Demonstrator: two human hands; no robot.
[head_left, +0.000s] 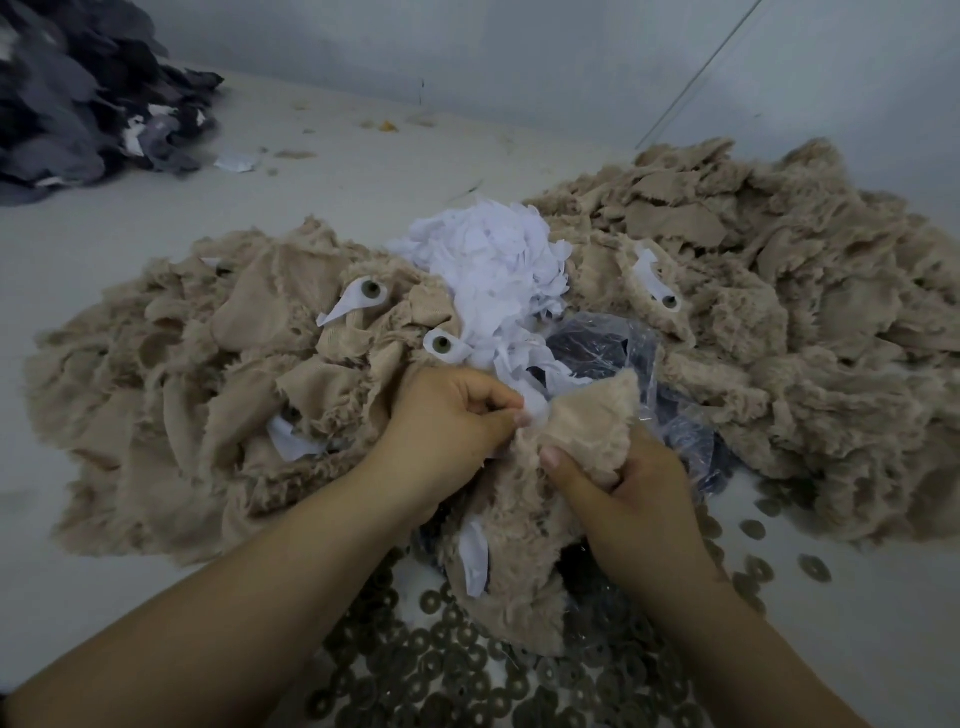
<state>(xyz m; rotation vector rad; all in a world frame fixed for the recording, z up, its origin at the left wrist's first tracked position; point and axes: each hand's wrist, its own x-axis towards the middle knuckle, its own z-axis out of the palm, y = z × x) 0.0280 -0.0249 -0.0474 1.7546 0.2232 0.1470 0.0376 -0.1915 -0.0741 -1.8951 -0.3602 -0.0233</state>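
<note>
Two hands meet on a tan fur piece (587, 431) just below centre. The left hand (452, 421) pinches its edge with curled fingers, and the right hand (628, 488) clutches it in a fist. White scraps (498, 270) lie at 12 o'clock and washers (452, 665) at 6 o'clock.

My left hand (447, 421) and right hand (639, 488) are showing bare, and both forearms (260, 577) are running bare too, from the wrists to the near edge. My right thumbnail (549, 457) is showing short, trimmed and rounded.
</note>
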